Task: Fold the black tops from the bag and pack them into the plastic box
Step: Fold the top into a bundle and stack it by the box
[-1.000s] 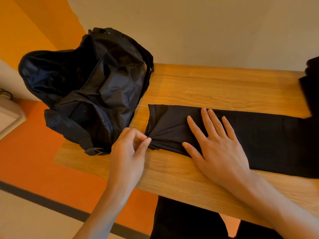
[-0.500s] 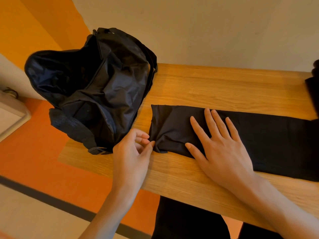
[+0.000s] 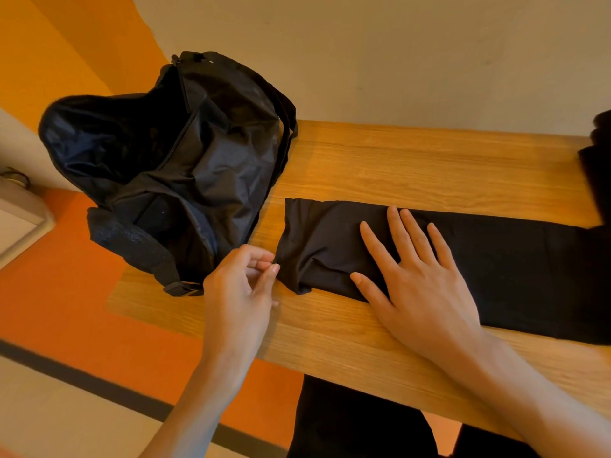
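Both hands are on the one garment, set apart from each other. Left hand [image 3: 241, 285] has its fingers curled, thumb and fingertips meeting on the left end of the black top [image 3: 496, 259], near its near corner, and the cloth gathers in small creases toward that pinch. Right hand [image 3: 420, 285] lies flat on the top just to the right of the pinch, palm down, fingers straight and a little spread, thumb stretched along the near edge; it holds nothing, only presses.

The top lies as a long folded band on the wooden table [image 3: 429, 160], running from my left fingertips, under my right palm, and on past my right wrist to the right edge of view. Its left end is puckered; the part right of my right hand lies smooth.

Just left of and beyond my left hand sits the black bag [image 3: 185, 166], crumpled, zip open, its mouth gaping to the far left. Its strap buckle [image 3: 185, 289] rests on the table right beside my left knuckles. The bag does not touch the top; a strip of bare wood shows between them.

Far to the right, beyond my right hand, more dark fabric [image 3: 598, 166] shows at the edge of view; I cannot tell what it is. Below my wrists, under the table's near edge, are my dark-clothed legs [image 3: 357, 421] over an orange floor [image 3: 66, 292].
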